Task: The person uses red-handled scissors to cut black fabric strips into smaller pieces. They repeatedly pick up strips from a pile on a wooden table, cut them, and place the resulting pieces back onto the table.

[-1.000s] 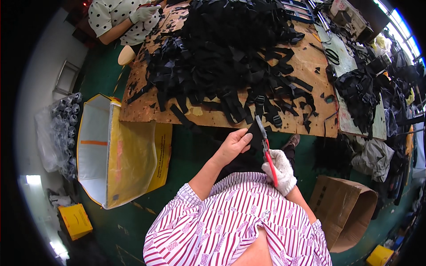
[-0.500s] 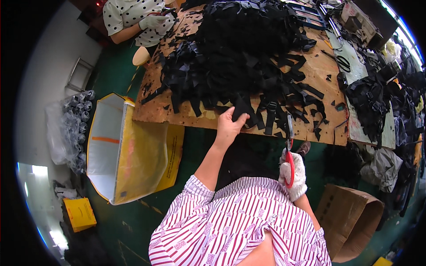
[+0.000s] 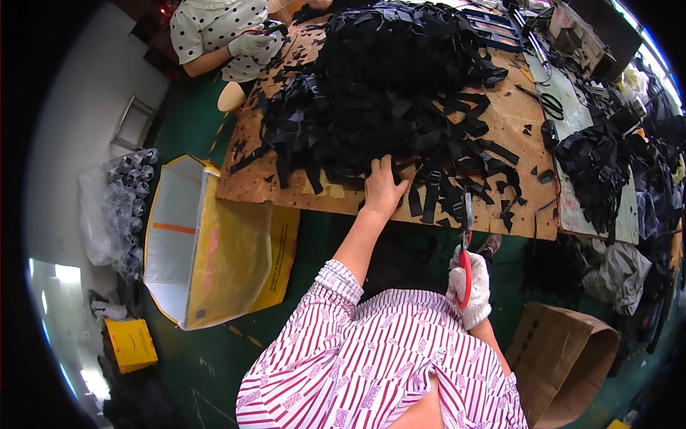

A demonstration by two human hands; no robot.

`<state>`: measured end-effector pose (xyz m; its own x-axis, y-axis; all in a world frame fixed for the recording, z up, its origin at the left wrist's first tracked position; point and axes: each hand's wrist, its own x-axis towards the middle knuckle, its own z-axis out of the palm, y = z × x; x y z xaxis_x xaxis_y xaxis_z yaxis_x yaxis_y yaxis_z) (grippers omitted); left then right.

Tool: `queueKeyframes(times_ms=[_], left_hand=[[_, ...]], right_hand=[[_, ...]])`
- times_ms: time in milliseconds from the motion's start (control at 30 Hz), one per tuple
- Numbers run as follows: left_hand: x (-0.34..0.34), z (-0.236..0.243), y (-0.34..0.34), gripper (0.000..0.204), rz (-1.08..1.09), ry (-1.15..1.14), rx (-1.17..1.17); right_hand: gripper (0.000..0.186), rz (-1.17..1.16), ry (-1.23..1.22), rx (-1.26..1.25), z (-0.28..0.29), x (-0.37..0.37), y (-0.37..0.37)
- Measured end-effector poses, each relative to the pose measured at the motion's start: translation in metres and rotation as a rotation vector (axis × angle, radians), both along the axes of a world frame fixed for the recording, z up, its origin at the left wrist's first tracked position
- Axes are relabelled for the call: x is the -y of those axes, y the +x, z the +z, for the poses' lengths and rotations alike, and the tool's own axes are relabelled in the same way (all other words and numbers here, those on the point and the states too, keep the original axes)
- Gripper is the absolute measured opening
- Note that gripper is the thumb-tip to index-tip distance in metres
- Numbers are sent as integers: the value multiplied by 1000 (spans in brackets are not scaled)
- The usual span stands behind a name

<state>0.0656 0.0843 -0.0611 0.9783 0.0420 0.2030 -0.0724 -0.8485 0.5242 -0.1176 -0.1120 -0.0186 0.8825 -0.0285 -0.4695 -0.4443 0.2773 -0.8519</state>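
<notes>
My left hand (image 3: 384, 191) is bare and reaches over the table's near edge. Its fingers are stretched forward against a heap of black webbing straps (image 3: 357, 114), with the thumb apart; the fingertips are partly lost in the dark fabric. Some strap ends near it carry black buckles (image 3: 433, 179). My right hand (image 3: 470, 292), in a white knitted glove, is closed around red-handled scissors (image 3: 466, 268). Their blades point away from me, over the table's front edge, to the right of the heap.
A worn wooden table (image 3: 525, 154) bears the heap and scattered scraps. Black-handled scissors (image 3: 550, 104) lie at its right. A yellow bin (image 3: 232, 247) stands left, a cardboard box (image 3: 561, 365) at lower right. Across the table, a gloved person (image 3: 221, 36) in dotted clothing holds a tool.
My left hand has moved slightly right and farther into the heap; the black piece it pinched before no longer shows in its fingers. My right hand still holds the scissors, almost unmoved.
</notes>
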Motion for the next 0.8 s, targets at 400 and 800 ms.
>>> queueKeyframes(times_ms=[400, 800], left_hand=[[-59, 35, -32, 12, 25, -1249, -135], [-9, 55, -109, 14, -405, -1427, -430]], right_hand=[[39, -19, 36, 14, -1, -1, -4], [41, -84, 93, 90, 17, -19, 49]])
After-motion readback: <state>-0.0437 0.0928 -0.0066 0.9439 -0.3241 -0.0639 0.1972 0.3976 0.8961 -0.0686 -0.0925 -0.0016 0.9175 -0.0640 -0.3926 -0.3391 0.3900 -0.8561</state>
